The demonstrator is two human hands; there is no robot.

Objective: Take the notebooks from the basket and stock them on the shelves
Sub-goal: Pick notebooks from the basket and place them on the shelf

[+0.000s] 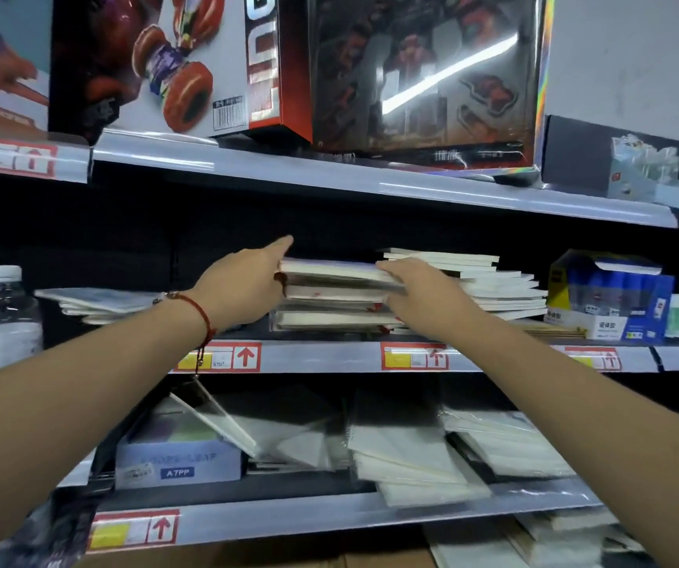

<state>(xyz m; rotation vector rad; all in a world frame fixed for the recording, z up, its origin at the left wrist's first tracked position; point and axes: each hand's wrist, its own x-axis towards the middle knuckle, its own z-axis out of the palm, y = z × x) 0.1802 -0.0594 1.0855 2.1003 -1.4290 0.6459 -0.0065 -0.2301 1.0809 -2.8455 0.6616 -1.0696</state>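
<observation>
Fingers (278, 250) of both my hands clamp the notebooks (337, 276) from either side, squaring them onto the shelf (329, 356) stack.

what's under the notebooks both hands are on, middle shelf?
Under the held notebooks sit more stacked notebooks, down to the middle shelf. The left hand and right hand cover the stack's sides, so a count isn't possible.

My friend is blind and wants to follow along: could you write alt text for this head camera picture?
Two bare hands, left hand and right hand, hold the ends of a stack of notebooks on the middle shelf of a shop. More notebooks are piled to its right, toy boxes stand on the shelf above, and a water bottle stands at far left.
</observation>
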